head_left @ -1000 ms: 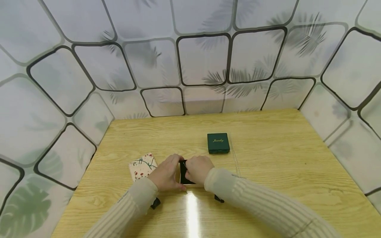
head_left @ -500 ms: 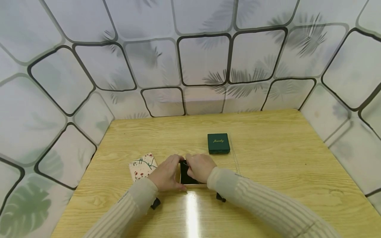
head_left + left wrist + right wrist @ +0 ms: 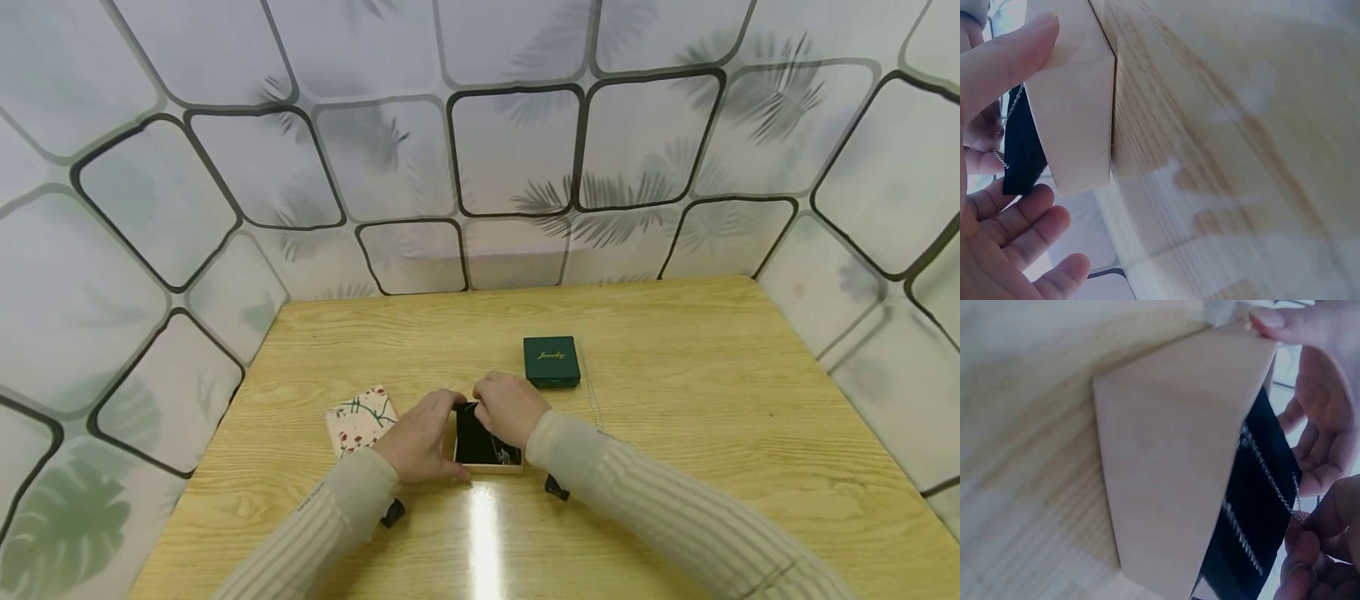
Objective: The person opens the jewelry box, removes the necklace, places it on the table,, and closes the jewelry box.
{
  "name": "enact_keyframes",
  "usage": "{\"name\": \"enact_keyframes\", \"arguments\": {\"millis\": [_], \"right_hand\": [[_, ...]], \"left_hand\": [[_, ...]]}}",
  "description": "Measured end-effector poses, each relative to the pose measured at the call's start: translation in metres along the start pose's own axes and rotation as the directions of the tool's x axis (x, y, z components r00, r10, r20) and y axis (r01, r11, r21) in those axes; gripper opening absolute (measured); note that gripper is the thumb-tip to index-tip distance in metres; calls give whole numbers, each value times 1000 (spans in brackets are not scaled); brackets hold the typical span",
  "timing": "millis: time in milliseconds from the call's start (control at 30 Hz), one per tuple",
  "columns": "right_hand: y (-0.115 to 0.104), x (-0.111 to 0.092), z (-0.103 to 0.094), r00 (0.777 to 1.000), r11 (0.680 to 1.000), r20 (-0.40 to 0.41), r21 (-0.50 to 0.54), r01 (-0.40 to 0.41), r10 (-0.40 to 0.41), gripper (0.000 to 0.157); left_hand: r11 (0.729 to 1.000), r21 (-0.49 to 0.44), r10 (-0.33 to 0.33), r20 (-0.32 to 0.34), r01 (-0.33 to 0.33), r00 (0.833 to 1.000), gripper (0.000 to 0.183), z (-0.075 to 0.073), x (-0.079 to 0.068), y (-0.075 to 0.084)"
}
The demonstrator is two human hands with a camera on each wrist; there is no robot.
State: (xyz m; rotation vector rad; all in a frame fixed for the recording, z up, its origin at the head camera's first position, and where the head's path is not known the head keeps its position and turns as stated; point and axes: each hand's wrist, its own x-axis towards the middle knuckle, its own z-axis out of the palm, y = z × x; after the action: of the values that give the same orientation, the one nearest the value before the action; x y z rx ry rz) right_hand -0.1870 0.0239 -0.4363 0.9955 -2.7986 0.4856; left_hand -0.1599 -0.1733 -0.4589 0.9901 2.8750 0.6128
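Observation:
A small pale pink box (image 3: 487,469) stands on the table with a black pad (image 3: 472,437) in it. My left hand (image 3: 423,437) grips the box at its left side, the thumb on the front wall. In the left wrist view its other fingers lie near the pad's raised edge. My right hand (image 3: 513,410) is over the box's back right corner. In the right wrist view it pinches a thin silver necklace (image 3: 1269,475), whose chain runs across the pad. A small silver pendant (image 3: 504,456) lies at the pad's front right.
Behind the box is a dark green box (image 3: 551,362) marked "Jewelry". Another silver chain (image 3: 591,387) lies stretched on the table to its right. A square floral-printed piece (image 3: 363,419) lies left of my left hand. Patterned walls bound the wooden table (image 3: 690,375).
My right hand has moved back and slightly right over the box, uncovering more of the black pad and the pendant. My left hand has stayed in place.

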Motion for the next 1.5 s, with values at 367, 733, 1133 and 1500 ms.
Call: {"name": "enact_keyframes", "arguments": {"millis": [367, 733, 1133, 1500], "right_hand": [[9, 9, 0, 979, 945, 154, 278, -174, 135, 20], [11, 12, -5, 972, 902, 220, 400, -165, 80, 18], [17, 19, -5, 951, 790, 248, 537, -295, 186, 20], [19, 15, -20, 937, 659, 225, 667, -349, 269, 18]], "left_hand": [[996, -86, -21, 16, 22, 1000, 92, 0, -1, 0], [980, -192, -78, -114, 55, 990, 44, 2, 6, 4], [977, -212, -38, -170, 1, 985, 46, 4, 6, 3], [981, -195, -24, -166, -9, 986, 29, 6, 6, 2]]}}
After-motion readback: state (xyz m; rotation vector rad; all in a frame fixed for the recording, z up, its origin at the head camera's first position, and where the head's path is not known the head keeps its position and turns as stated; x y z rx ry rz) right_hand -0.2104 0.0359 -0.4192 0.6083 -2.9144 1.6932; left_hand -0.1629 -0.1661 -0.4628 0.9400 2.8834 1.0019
